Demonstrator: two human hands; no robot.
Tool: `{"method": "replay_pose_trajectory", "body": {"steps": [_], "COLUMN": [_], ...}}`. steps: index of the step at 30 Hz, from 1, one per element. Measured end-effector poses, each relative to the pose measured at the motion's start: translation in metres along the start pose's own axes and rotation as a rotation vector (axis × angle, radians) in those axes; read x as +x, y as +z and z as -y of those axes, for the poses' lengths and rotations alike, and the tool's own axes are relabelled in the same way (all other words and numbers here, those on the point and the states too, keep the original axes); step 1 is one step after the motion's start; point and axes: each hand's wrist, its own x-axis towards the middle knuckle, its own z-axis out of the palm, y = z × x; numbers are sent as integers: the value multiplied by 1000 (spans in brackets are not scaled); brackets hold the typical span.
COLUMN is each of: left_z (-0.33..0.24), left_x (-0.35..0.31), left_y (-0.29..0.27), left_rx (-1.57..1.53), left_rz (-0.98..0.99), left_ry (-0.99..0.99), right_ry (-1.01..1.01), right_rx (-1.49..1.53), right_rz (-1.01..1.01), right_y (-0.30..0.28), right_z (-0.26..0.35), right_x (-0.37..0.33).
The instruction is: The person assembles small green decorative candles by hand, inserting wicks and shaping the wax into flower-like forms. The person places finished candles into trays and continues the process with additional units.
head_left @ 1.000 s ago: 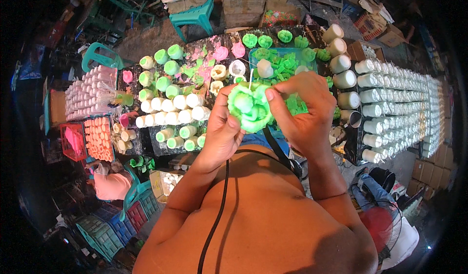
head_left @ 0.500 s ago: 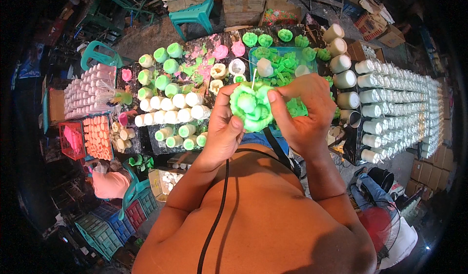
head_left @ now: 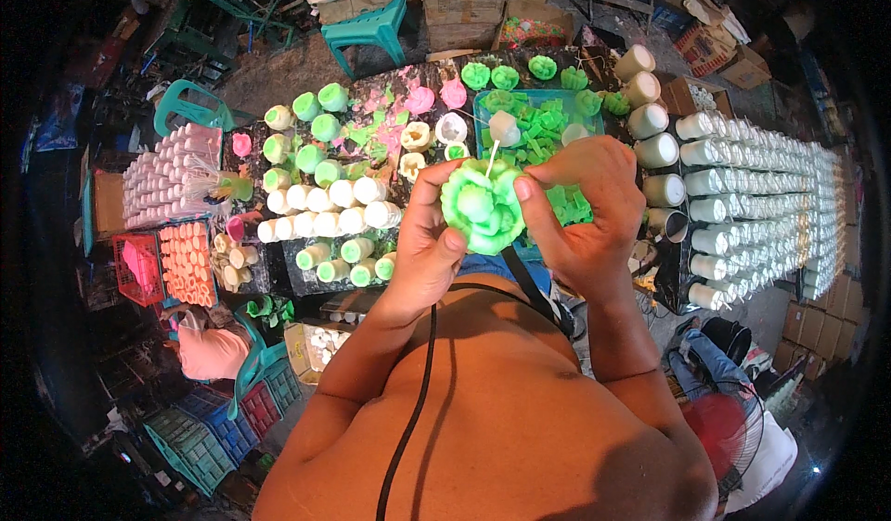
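A bright green flower-shaped candle [head_left: 483, 207] with a white wick [head_left: 492, 157] sits between my hands above the table's near side. My left hand [head_left: 422, 257] is closed round its left side, thumb at the lower edge. On the opposite side, my right hand [head_left: 594, 207] pinches an outer petal between thumb and fingers. Just beyond, a blue tray [head_left: 480, 113] holds green wax scraps and a whitish block [head_left: 504, 128]. Several green flower candles [head_left: 506, 77] stand along the far edge, near two pink ones [head_left: 419, 100].
Left on the table are rows of white cups [head_left: 343, 192], green-filled cups [head_left: 307, 156] and pink scraps [head_left: 376, 103]. Large white cups [head_left: 657, 151] line the right edge, beside a mass of white cylinders [head_left: 733, 210]. A person in pink [head_left: 212, 345] is at lower left; a fan [head_left: 729, 433] stands lower right.
The candle has turned and tilted slightly in my hands, its wick now leaning right. My right hand has shifted slightly right, its thumb still on the petal edge.
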Motion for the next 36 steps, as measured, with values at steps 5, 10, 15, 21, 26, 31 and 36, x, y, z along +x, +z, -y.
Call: {"method": "replay_pose_trajectory", "body": {"steps": [5,10,15,21,26,31,36], "left_z": [0,0,-2,-2,-6,-5,-4], "left_x": [-1,-1,0,-2,-1,0,0], "left_y": [5,2,4,4,5,7,7], "left_rx": [74,11,90,115,67,40,57], "left_rz": [-73,-14,-55,-65,-69,-56,-48], "left_ry": [-2,0,-18,-14,-66,-60,-55], "right_ry": [-2,13,-13,-21,101,12,4], "right_rx": [-1,-44,-33,-49,32,-6,-51], "right_rz": [-14,-25,35,38,40,25,30], "right_y": [2,-1,-4,-3,-8,-4,-2], "right_z": [0,2,1,1,4,2,2], "right_x": [-2,-2,1,2,2,2,2]}}
